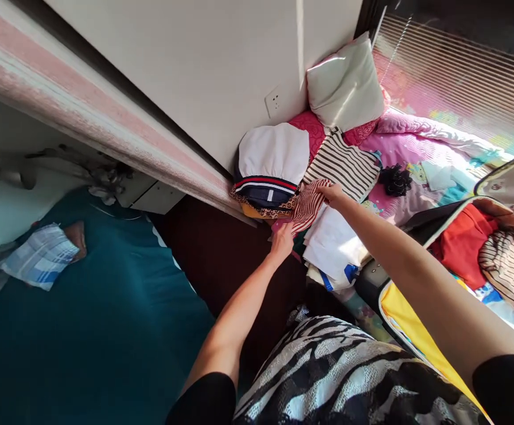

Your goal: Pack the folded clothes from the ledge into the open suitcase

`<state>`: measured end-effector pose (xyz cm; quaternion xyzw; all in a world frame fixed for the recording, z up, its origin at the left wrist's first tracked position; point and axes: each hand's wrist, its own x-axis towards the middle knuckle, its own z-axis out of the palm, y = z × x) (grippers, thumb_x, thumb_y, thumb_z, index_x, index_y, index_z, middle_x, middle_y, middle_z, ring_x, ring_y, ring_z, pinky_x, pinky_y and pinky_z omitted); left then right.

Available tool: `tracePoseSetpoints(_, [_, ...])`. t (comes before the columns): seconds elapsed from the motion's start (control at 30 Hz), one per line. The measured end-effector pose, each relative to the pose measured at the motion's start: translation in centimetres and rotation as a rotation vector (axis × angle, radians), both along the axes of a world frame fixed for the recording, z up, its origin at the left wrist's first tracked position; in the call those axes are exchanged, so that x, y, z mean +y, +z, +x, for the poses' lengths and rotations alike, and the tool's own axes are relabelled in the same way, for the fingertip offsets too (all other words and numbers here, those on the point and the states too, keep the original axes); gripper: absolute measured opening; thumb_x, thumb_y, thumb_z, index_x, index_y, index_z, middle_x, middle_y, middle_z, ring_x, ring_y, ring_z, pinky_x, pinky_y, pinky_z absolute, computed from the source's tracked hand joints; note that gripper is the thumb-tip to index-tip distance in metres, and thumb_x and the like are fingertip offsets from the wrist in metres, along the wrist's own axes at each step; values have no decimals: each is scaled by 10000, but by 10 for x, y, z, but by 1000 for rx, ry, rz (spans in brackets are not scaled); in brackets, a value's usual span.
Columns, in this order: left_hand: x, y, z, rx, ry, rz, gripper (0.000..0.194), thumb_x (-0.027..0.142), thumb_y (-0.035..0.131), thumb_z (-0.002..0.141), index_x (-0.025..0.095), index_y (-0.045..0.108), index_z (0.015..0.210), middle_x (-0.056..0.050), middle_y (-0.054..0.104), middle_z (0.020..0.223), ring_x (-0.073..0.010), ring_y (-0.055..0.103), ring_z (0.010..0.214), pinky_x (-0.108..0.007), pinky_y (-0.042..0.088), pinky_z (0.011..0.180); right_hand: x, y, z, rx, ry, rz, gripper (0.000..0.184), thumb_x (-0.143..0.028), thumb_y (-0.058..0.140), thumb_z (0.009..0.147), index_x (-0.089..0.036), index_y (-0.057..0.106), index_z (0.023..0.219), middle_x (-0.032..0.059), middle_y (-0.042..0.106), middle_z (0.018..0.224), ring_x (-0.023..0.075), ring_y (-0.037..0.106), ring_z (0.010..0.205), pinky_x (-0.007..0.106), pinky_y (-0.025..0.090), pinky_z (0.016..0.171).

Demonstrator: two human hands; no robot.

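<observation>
Stretching between the left hand [282, 238] and right hand [333, 194], each with fingers closed on one end, a thin, rumpled red-and-white striped cloth [309, 206] is beside a rounded white-and-navy bundle [272, 151] and folded white fabric [333, 241], the cloth's long axis slanting from lower left to upper right.

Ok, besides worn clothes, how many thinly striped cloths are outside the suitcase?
2: the red-striped cloth, held in the left hand and right hand, and the black-striped cloth beyond it, near the white cushion. Others may be hidden.
</observation>
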<state>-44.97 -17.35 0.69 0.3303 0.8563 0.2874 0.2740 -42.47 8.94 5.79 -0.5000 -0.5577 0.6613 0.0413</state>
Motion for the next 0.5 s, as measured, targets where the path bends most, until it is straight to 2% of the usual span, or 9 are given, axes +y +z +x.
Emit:
tracePoseSetpoints(0.07, [-7,32,-9,60,-29,110,592,15,491,947,201,732,1455,-154,733,1390,-303,701,1329,-476,542,1240,11,23,18,6,-47,-34,270,-98,792,758,-189,553,846,-31,537,670,118,558,666,244,531,622])
tracePoseSetpoints(0.17, [3,86,-16,145,-147,269,608,10,503,908,210,748,1427,-138,736,1361,-300,688,1326,-462,512,1265,32,71,78,142,-141,-65,249,-138,781,769,-190,610,942,9,677,822,142,656,757,293,612,716])
tracePoseSetpoints(0.23, [28,120,-14,162,-262,400,599,18,531,900,214,754,1420,-122,734,1365,-307,663,1362,-461,478,1293,43,110,136,282,-207,-40,282,-179,775,768,-211,633,1010,38,746,972,193,724,902,365,663,812])
tracePoseSetpoints(0.3, [66,146,-2,142,-381,537,584,28,545,909,206,750,1425,-110,727,1383,-311,636,1397,-470,446,1314,49,151,201,380,-253,40,309,-224,762,774,-233,647,1060,59,768,1121,250,745,1072,436,683,908])
tracePoseSetpoints(0.4, [136,167,37,50,-524,677,528,52,573,919,170,746,1404,-115,721,1374,-331,600,1428,-507,416,1322,44,201,296,421,-337,205,307,-277,726,805,-264,641,1099,61,742,1321,294,706,1290,491,667,1031])
tracePoseSetpoints(0.43, [159,169,56,9,-569,694,498,65,590,919,155,751,1382,-120,723,1355,-341,597,1426,-519,418,1316,40,212,326,392,-384,251,289,-294,709,820,-272,632,1098,58,731,1362,298,686,1340,494,661,1052])
tracePoseSetpoints(0.5, [199,168,99,-69,-675,691,437,92,632,912,137,767,1326,-130,733,1303,-355,613,1395,-520,445,1290,32,221,382,274,-493,318,234,-345,673,867,-284,615,1085,70,730,1369,305,656,1393,501,657,1058])
